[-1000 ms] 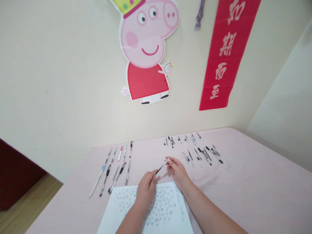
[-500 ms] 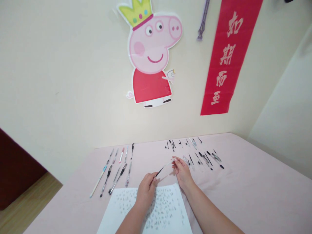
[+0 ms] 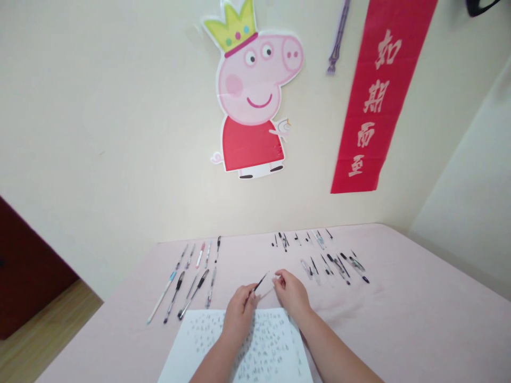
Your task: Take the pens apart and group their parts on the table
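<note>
My left hand (image 3: 240,309) is closed over the sheet of handwritten paper (image 3: 187,348), pinching a thin pen refill (image 3: 261,281). The refill's dark part leaves my fingertips and slants up to the right, ending in a pale tip. Just right of that tip is my right hand (image 3: 294,292), its thumb and fingers curled together in a pinch. A small gap shows between the refill and these fingers. Whatever the right fingers hold is too small to make out.
Several whole pens (image 3: 174,297) lie in two rows on the pink cloth (image 3: 131,330) at left. At right are rows of pen parts, with caps, barrels and refills (image 3: 339,268). The wall behind bears a cartoon pig cutout (image 3: 253,141) and a red banner (image 3: 365,111).
My right hand has come down and slightly left, nearer my left hand. Its fingers were at the refill's far end and now sit apart from it. The view has tilted up slightly.
</note>
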`<state>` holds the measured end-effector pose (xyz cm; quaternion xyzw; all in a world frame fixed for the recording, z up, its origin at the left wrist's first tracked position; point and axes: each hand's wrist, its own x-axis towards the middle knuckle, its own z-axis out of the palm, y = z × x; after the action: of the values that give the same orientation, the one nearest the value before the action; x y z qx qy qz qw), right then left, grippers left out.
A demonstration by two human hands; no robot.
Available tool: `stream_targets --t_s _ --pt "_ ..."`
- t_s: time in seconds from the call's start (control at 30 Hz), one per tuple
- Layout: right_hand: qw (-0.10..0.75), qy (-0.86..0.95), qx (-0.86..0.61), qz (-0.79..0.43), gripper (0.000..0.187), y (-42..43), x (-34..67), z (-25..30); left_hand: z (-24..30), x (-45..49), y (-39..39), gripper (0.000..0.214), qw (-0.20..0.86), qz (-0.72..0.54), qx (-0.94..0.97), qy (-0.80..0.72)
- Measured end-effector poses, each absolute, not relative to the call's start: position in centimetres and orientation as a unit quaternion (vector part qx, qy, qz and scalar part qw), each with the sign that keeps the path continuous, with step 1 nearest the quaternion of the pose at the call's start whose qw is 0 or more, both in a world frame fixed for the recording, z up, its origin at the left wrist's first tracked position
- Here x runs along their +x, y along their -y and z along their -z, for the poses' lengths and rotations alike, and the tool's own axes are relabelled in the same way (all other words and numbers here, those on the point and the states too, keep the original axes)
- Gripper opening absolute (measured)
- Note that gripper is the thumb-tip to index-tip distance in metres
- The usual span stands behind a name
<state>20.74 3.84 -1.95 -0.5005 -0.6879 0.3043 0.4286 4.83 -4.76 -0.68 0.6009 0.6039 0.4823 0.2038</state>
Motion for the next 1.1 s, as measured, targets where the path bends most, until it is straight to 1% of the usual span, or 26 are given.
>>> stream_targets --t_s 0.1,0.17,0.23,0.3,0.4,0.47,0.67,0.9,1.1 --pt "0.367 0.747 -0.512 -0.212 0.008 -3.5 20.8 1.9 0.8 4.8 4.7 0.032 0.206 -0.483 0.600 -0.604" --pt "0.353 0.765 -0.505 -0.187 0.008 -3.3 20.8 1.6 0.8 4.8 4.7 0.032 0.208 -0.481 0.598 -0.607" --pt "0.376 0.764 -0.491 -0.188 0.014 -3.2 20.8 1.3 0.7 4.9 4.7 0.032 0.207 -0.481 0.595 -0.609" --pt "0.421 0.749 -0.471 -0.198 0.019 -3.1 20.8 0.8 0.6 4.9 4.7 0.032 0.205 -0.485 0.594 -0.609" --pt "0.480 0.732 -0.430 -0.222 0.023 -2.7 20.8 0.1 0.5 4.9 4.7 0.031 0.202 -0.487 0.594 -0.608" --pt "0.498 0.729 -0.400 -0.245 0.026 -2.5 20.8 -0.2 0.6 4.9 4.7 0.031 0.202 -0.486 0.594 -0.609" --pt "0.491 0.753 -0.325 -0.294 0.038 -2.1 20.7 -0.2 0.7 4.8 4.6 0.031 0.207 -0.486 0.590 -0.610" --pt "0.469 0.778 -0.311 -0.279 0.040 -2.4 20.4 0.4 0.7 4.9 4.6 0.029 0.212 -0.498 0.587 -0.602" --pt "0.501 0.752 -0.341 -0.258 0.038 -3.0 20.6 0.9 0.9 4.8 4.5 0.029 0.205 -0.486 0.588 -0.612"
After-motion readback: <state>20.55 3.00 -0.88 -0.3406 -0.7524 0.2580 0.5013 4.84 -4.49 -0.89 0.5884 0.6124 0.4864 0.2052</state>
